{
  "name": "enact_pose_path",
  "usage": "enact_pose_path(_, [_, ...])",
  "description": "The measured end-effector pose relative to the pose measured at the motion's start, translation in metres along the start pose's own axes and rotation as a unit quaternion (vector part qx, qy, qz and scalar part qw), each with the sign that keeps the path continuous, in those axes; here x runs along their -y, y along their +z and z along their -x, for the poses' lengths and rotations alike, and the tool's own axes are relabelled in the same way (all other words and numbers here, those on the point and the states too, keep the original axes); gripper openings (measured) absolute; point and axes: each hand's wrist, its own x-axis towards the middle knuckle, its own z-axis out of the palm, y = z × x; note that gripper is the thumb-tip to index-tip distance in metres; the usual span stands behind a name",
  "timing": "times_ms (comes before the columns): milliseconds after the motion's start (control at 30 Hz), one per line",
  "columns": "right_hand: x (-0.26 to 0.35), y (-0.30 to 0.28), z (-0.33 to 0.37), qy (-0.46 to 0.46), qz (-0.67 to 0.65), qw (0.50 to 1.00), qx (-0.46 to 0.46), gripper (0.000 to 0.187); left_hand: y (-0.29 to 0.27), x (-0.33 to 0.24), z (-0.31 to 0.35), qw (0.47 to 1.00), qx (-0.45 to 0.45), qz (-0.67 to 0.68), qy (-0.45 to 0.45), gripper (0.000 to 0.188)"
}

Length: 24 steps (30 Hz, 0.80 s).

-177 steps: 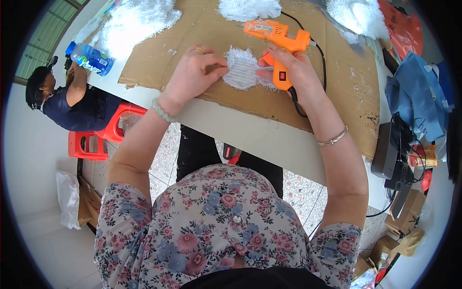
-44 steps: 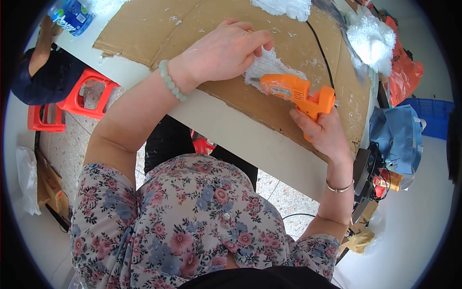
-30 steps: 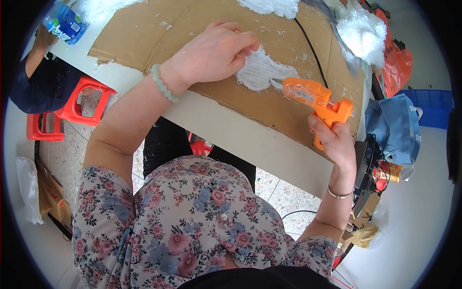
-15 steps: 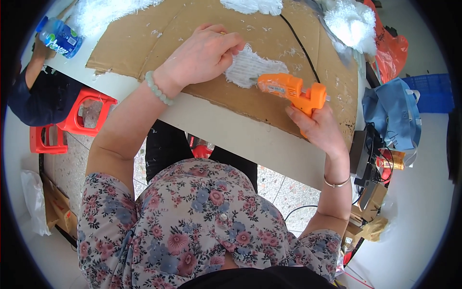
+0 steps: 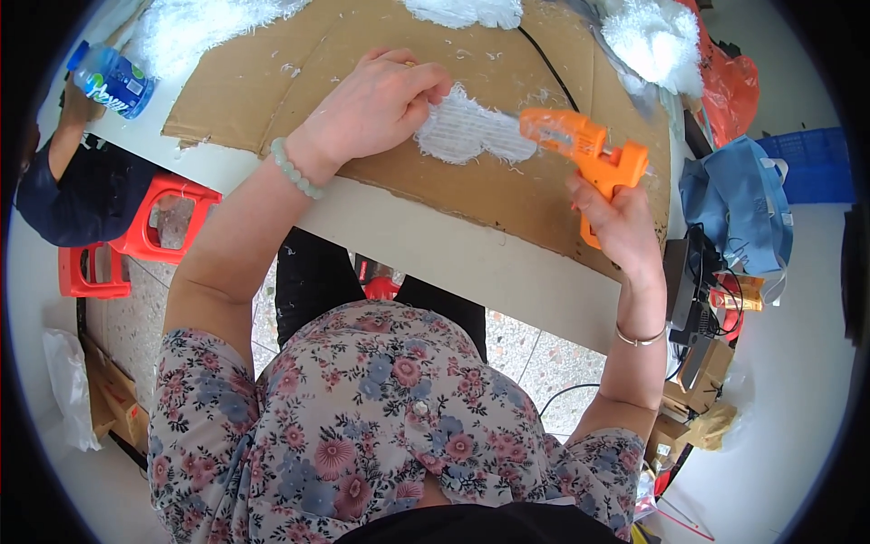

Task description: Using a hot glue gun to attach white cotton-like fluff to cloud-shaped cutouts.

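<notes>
A small white fuzzy fabric piece (image 5: 473,129) lies on the cardboard sheet (image 5: 263,100), its ribbed side up. My left hand (image 5: 381,102) pinches the left end of this piece between thumb and fingers. In my right hand (image 5: 623,227) is an orange hot glue gun (image 5: 587,150), gripped by its handle. The gun points left, with its nozzle just above the right end of the fabric. Whether the nozzle touches the fabric I cannot tell. A black cord (image 5: 551,68) runs over the cardboard beyond the fabric.
White fluffy bundles (image 5: 652,45) lie along the table's far side. A blue-capped bottle (image 5: 113,80) stands at the far left, near another person's arm (image 5: 65,127). Red stools (image 5: 168,218) are on the left. A blue bag (image 5: 736,204), black electrical boxes (image 5: 689,276) and a blue crate (image 5: 807,168) sit right.
My right hand has moved the glue gun to the right along the fabric piece, from its middle to its right end. My left hand stays nearly in place.
</notes>
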Motion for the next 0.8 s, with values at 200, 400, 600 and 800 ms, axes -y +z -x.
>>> enact_pose_path(200, [0.008, 0.016, -0.025, 0.018, -0.384, 0.921, -0.058, 0.025, 0.0, 0.011, -0.007, 0.988, 0.037, 0.139, -0.054, 0.023])
enact_pose_path(400, [0.012, 0.047, -0.065, -0.021, -0.433, 0.899, -0.062, 0.026, -0.003, 0.006, -0.012, 0.995, 0.082, 0.051, -0.041, 0.024])
enact_pose_path(600, [-0.001, 0.061, -0.069, -0.01, -0.436, 0.898, -0.062, 0.031, -0.026, -0.032, -0.001, 0.999, -0.037, 0.005, -0.011, 0.02])
enact_pose_path(800, [-0.002, 0.062, -0.071, 0.004, -0.44, 0.897, -0.045, 0.03, -0.014, -0.061, 0.017, 0.99, 0.009, -0.087, 0.108, 0.027])
